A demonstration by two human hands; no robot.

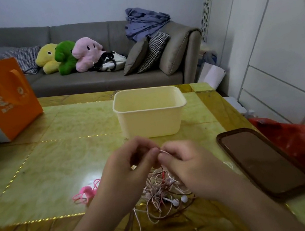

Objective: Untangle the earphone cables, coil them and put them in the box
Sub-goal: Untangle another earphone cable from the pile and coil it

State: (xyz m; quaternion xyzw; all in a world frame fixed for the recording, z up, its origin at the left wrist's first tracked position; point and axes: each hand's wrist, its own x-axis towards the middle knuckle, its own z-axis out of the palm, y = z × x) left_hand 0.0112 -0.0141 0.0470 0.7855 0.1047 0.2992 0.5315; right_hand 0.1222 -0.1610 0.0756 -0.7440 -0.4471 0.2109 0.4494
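- A person sits at a glossy yellow-green table (56,152), both bare forearms reaching in from the near edge
- The left hand (128,166) and right hand (184,160) meet fingertip to fingertip above the table, each pinching the same pale strand of earphone cable (163,151) with curled fingers
- Below the hands, a tangled heap of earphone cables (161,191), white, pinkish and dark brown, lies on the near table, with two white earbuds (180,200) at its near side
- A separate bright pink cable (86,193) lies on the table just left of the left wrist
- The cream plastic box (150,111) stands open on the table beyond the hands, far of the tangle; no cable shows inside it
- A dark phone (261,161) lies flat to the right of the hands
- An orange paper bag (1,97) stands at the far left of the table
- Behind the table, a grey sofa (100,77) carries yellow, green and pink plush toys (69,55)
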